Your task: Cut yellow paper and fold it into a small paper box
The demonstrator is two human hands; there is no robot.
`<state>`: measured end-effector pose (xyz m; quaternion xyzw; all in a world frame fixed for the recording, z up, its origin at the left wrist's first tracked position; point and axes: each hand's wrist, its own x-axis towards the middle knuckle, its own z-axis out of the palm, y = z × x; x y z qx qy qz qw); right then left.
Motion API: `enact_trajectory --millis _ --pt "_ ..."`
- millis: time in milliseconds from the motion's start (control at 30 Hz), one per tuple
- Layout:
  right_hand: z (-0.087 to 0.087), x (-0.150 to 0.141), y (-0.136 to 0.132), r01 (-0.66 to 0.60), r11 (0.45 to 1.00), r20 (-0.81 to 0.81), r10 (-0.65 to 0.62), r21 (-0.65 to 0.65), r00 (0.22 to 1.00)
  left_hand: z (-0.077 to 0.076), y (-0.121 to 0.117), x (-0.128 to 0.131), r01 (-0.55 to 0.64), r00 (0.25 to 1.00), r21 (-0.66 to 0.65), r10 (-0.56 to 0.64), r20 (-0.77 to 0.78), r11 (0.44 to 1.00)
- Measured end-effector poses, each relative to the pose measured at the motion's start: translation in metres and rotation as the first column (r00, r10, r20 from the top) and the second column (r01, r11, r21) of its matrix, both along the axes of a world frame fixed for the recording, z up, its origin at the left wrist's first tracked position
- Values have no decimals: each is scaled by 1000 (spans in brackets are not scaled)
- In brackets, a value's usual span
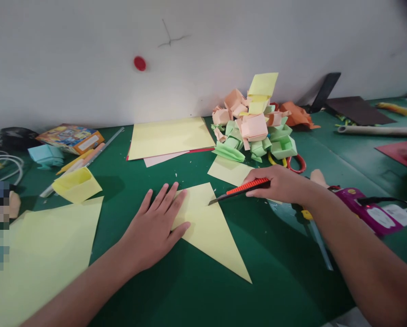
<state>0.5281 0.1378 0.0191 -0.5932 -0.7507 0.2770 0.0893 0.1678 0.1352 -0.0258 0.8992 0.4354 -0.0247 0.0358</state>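
Observation:
My left hand (156,225) lies flat with fingers spread on the left part of a folded yellow paper triangle (212,231) on the green table. My right hand (280,184) is closed around an orange utility knife (240,190). Its blade tip touches the triangle's upper right edge. A small cut-off piece of yellow paper (229,171) lies just beyond the knife.
A pile of folded paper boxes (254,129) in pink, green and yellow stands behind, with scissors (294,163) beside it. Yellow sheets (169,136) lie at the back centre, a large one (43,259) at front left. A glue gun (363,209) and a ruler (317,240) lie under my right forearm.

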Motion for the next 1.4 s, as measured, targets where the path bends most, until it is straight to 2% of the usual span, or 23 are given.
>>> enact_trajectory --millis 367,767,967,1400 --pt "1 3 2 -13 1000 32 14 -5 999 -1 0 0 -5 1000 -3 5 11 1000" --pt "1 9 3 -29 999 7 29 18 1000 -3 0 -2 13 999 35 -15 39 999" --pt "2 10 3 -29 999 -15 29 18 999 -4 1 -2 0 1000 7 0 6 1000" --pt "4 13 1 -18 999 26 17 27 1000 -1 0 0 4 1000 18 -5 25 1000"
